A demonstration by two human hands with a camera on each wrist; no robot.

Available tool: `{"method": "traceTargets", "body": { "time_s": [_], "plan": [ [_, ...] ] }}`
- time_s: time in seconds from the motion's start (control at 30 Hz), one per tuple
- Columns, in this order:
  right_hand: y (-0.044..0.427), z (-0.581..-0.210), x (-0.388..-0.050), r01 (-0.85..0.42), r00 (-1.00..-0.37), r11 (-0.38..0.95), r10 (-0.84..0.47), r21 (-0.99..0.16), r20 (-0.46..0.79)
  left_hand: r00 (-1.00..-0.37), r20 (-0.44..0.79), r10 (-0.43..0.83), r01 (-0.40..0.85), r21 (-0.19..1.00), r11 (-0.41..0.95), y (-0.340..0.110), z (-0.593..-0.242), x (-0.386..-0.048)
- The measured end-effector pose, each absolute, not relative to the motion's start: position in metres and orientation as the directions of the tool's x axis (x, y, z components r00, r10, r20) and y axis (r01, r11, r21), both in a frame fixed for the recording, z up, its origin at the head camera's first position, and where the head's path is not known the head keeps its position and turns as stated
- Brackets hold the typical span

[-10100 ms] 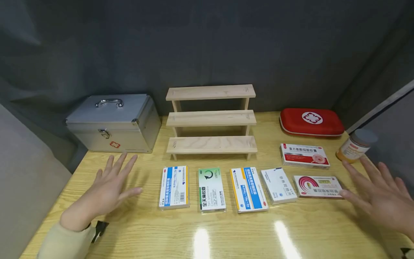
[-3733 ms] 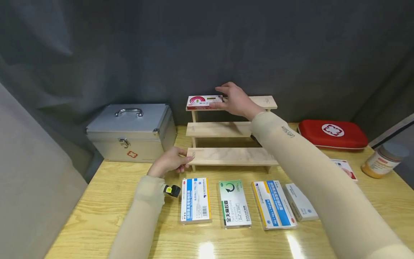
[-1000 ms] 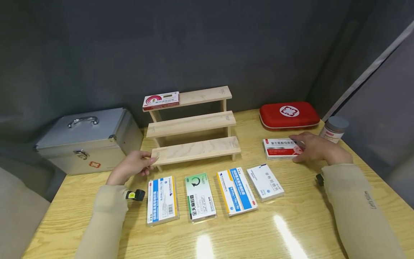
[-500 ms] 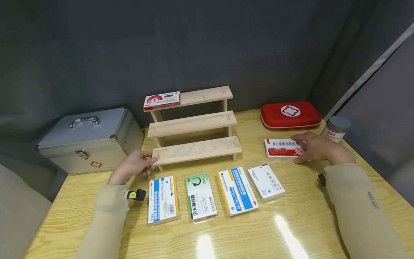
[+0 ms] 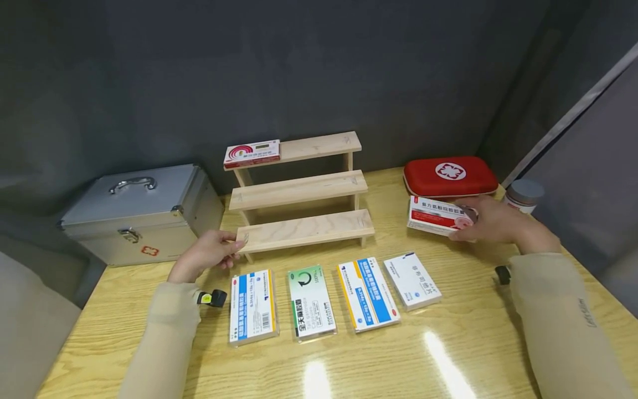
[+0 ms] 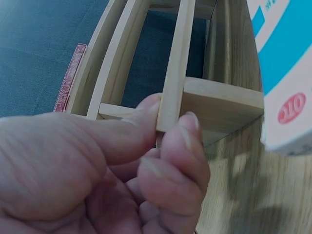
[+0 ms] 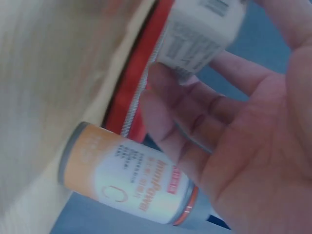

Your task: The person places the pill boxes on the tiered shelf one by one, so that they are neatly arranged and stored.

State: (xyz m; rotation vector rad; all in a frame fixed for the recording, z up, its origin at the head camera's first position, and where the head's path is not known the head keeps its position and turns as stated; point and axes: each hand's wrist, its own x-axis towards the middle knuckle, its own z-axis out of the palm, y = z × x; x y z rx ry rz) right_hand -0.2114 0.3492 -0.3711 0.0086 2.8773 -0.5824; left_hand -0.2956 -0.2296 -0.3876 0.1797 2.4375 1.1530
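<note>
A three-tier wooden shelf (image 5: 304,231) stands at the back centre. The left hand (image 5: 206,256) pinches the left end of its lowest board (image 6: 171,92) between thumb and fingers. The right hand (image 5: 503,224) grips the right end of a red and white medicine box (image 5: 435,215), tilted and raised off the table. In the right wrist view that box (image 7: 195,41) shows its white end, held by the right hand (image 7: 253,131). A box with red arcs (image 5: 252,154) lies on the top board's left end.
Two blue-and-white boxes (image 5: 253,307) (image 5: 369,293), a green-and-white box (image 5: 312,302) and a white box (image 5: 412,281) lie in front of the shelf. A silver case (image 5: 134,216) stands left, a red case (image 5: 448,177) and a jar (image 5: 524,195) right.
The right hand has lifted the red and white box off the table and tilted it. Earlier, it set the red-arc box on the top board. The left hand still pinches the lowest board.
</note>
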Motion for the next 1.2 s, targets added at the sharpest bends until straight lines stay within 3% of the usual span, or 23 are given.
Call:
{"method": "traceTargets", "body": {
  "time_s": [0.37,0.8,1.0,1.2],
  "plan": [
    [0.328,-0.337,-0.207,0.013,-0.998,0.915,-0.014,-0.402,-0.064,-0.901,-0.325,0.288,-0.075,0.771,0.633,-0.233,-0.386,-0.294],
    [0.269,-0.307,-0.189,-0.212,-0.976,0.867,-0.163,-0.452,0.147,-0.905,-0.305,0.296,-0.047,0.765,0.643,-0.227,-0.386,-0.296],
    [0.241,-0.279,-0.212,-0.300,-0.951,0.855,-0.234,-0.424,0.203,-0.910,-0.285,0.301,-0.028,0.767,0.641,-0.226,-0.385,-0.296],
    [0.224,-0.243,-0.270,-0.275,-0.960,0.875,-0.231,-0.397,0.156,-0.915,-0.274,0.297,-0.027,0.774,0.633,-0.227,-0.384,-0.295]
  ]
}}
